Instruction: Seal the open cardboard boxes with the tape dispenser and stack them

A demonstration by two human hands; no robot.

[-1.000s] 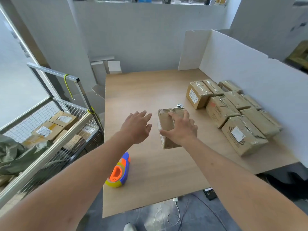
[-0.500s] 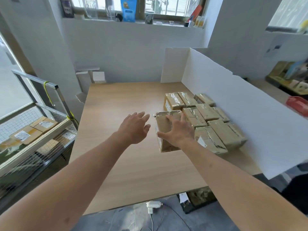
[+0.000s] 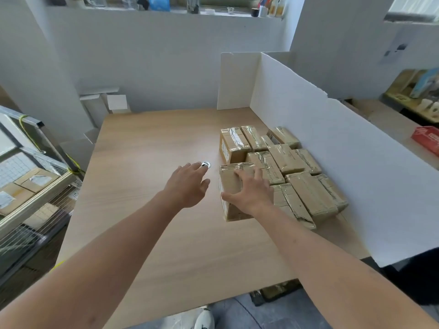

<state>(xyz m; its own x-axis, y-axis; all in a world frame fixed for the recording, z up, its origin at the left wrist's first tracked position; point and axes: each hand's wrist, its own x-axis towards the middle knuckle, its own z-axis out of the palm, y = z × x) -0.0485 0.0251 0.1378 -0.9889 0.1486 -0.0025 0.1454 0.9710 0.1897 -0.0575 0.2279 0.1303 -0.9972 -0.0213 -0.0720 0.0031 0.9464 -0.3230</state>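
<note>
One wide wooden surface [image 3: 147,210] fills most of your view, backed by white walls and a window ledge lined with small bottles and jars. White foam board [image 3: 332,148] stands along the surface's right edge and far right corner. Left of the surface sits a wire cage cart [image 3: 31,191] with labelled boxes inside. Beyond the board on the right, a shelf carries a red carton [image 3: 427,140].

Taped boxes [image 3: 285,162] cluster on the right half of the surface, close against the board, packed side by side, brown cardboard wrapped in shiny clear tape, some with white labels on their sides. Your right hand [image 3: 253,192] lies on the top of the nearest box [image 3: 229,184], fingers spread over the top, thumb down its left side; this box sits at the cluster's left front edge, touching its neighbours, taped along the top seam. Cannot tell if it rests fully on the surface.

Your left hand [image 3: 190,185] hovers over bare wood just left of that box, fingers relaxed and loosely together, gripping nothing. A small metal grommet [image 3: 205,165] sits in the surface by its fingertips.
</note>
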